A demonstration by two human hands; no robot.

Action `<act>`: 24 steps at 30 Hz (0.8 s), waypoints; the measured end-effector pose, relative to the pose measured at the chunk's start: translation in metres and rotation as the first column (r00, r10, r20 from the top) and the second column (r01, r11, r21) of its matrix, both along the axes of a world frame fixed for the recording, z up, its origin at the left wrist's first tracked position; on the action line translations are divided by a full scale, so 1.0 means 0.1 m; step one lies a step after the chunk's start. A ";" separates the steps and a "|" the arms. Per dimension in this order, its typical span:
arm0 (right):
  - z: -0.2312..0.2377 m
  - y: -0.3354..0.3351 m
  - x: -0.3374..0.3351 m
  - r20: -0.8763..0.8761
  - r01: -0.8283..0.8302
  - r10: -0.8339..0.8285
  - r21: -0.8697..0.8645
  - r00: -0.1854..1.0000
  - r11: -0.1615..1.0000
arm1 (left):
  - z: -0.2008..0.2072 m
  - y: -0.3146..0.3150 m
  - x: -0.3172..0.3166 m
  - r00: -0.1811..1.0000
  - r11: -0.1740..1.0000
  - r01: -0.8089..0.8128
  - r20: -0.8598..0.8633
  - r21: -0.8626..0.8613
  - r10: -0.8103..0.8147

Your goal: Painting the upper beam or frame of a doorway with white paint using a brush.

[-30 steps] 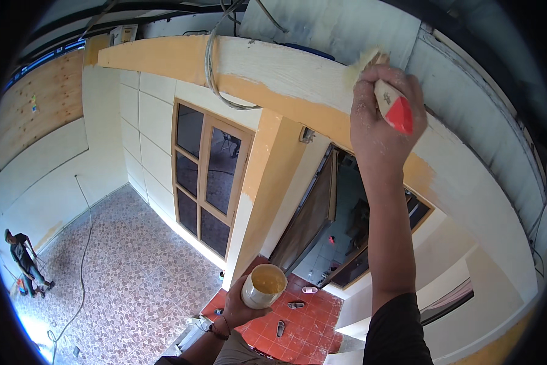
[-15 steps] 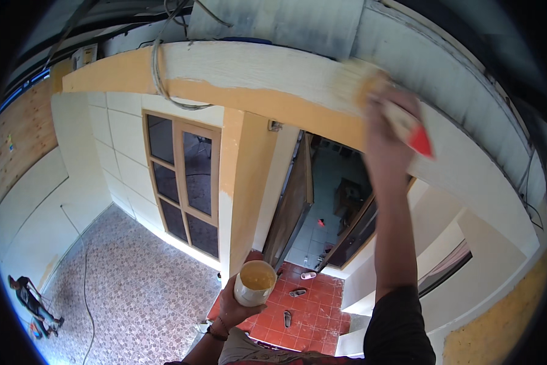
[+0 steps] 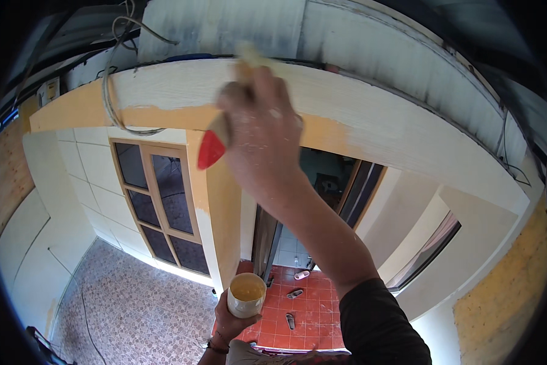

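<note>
Brush (image 3: 212, 149) pinched in the right grip (image 3: 261, 131); cup (image 3: 245, 308) (yellowish inside) clasped in the left grip (image 3: 229, 319).

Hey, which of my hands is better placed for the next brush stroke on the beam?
Probably your right hand: it grips the brush up by the beam, while your left hand is lower, holding the cup.

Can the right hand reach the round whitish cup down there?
Probably, if lowered: the right hand is up in front of the white and orange beam, gripping a red and tan brush, while the left hand holds the round whitish cup below, its open top uncovered.
</note>
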State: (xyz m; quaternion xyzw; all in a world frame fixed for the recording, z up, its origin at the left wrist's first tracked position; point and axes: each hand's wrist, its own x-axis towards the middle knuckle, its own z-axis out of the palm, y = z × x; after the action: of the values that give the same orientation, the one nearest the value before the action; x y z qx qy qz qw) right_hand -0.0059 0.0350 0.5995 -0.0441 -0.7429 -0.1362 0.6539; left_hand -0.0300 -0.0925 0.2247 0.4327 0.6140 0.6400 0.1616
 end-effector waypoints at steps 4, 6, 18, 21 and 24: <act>0.12 0.27 0.32 -0.076 -0.332 0.340 0.094 0.937 0.938 | 0.00 -0.01 -0.03 1.000 1.000 -0.006 -0.005 0.003 0.006; 0.09 0.80 0.87 -0.376 -0.509 0.407 -0.229 0.832 0.829 | -0.03 0.01 -0.02 1.000 1.000 0.017 -0.007 0.011 -0.017; -0.63 0.27 0.48 0.000 0.360 -0.360 0.061 0.933 0.931 | 0.05 0.10 0.07 0.997 0.996 0.083 0.014 -0.032 -0.082; -0.67 0.09 0.60 0.122 -0.384 0.436 -0.306 0.892 0.871 | 0.10 0.09 0.10 0.996 0.996 0.087 0.017 -0.018 -0.086; -0.85 0.31 1.00 -0.129 -0.664 0.719 -0.520 0.683 0.537 | 0.14 0.05 0.12 0.998 0.997 0.066 0.024 -0.029 -0.065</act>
State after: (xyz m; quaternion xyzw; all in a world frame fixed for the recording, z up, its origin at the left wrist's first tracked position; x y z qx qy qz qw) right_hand 0.0940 0.0659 0.5142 0.0819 -0.7378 0.3408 0.5769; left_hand -0.0182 -0.0878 0.2390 0.4428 0.6070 0.6301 0.1958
